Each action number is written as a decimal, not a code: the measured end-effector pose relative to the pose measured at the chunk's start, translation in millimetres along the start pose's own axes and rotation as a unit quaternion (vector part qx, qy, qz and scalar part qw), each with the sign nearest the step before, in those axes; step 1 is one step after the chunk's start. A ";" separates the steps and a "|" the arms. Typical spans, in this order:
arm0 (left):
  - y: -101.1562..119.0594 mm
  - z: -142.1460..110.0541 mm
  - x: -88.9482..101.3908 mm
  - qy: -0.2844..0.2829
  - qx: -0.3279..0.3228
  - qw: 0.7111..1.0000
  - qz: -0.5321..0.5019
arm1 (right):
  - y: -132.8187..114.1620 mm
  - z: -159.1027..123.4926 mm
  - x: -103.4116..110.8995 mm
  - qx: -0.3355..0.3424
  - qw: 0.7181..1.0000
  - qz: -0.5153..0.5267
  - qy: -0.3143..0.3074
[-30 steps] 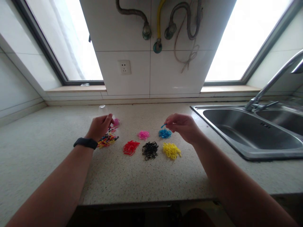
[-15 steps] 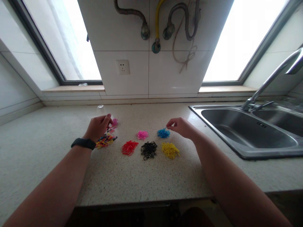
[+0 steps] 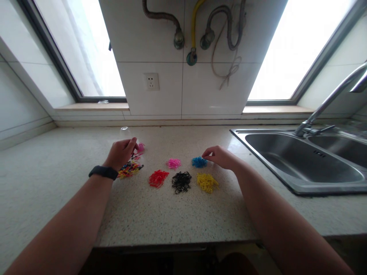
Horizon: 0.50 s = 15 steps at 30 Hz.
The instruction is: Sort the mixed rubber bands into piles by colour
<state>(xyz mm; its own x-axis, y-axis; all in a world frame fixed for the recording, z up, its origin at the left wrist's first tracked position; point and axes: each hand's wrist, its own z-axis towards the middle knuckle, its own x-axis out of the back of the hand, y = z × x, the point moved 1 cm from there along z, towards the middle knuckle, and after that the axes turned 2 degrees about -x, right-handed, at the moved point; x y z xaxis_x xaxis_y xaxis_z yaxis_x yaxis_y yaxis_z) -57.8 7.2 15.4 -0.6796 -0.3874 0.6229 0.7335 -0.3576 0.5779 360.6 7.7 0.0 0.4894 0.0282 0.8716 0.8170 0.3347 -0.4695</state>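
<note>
The right hand (image 3: 219, 157) is reaching over the pale speckled stone bench (image 3: 160, 217), its thumb and forefinger close together at the right edge of a small blue pile of thin bands (image 3: 199, 162); whether a band is between them cannot be told. A bright pink pile of bands (image 3: 173, 164) is lying left of the blue one. Nearer the front edge, a red pile of bands (image 3: 158, 178), a black pile of looped bands (image 3: 181, 182) and a yellow pile of bands (image 3: 207, 183) are lying in a row, well apart from the sink.

The left hand (image 3: 119, 153) is curling beside a small pink lump (image 3: 141, 147); its grip cannot be told. This hand and its black wristband (image 3: 103, 172) are partly covering a mixed-colour pile of bands (image 3: 130, 169). Behind, a clear round-rimmed object (image 3: 124, 128) is showing. At right, a stainless-steel sink (image 3: 304, 188) is occupying the bench beneath a curved chrome faucet (image 3: 329, 97).
</note>
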 end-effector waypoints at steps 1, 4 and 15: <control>-0.5 0.1 -0.1 0.002 0.000 1.000 0.001 | -0.2 0.0 0.0 -0.001 1.000 0.000 -0.002; -2.0 0.3 -0.2 0.004 -0.002 1.000 -0.002 | 0.9 0.7 -0.4 -0.002 1.000 0.002 0.009; -5.7 5.4 14.2 -0.017 -0.022 0.998 0.060 | 2.4 4.5 -6.4 -0.009 0.998 -0.007 0.055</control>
<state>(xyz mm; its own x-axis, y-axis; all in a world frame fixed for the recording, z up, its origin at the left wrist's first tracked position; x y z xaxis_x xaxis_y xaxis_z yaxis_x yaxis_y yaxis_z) -71.6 8.3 23.7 -0.5859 -0.4012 0.7040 0.8086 -0.3469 0.4753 358.1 12.6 -6.0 0.5068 -0.0806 0.8583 0.8295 0.3165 -0.4601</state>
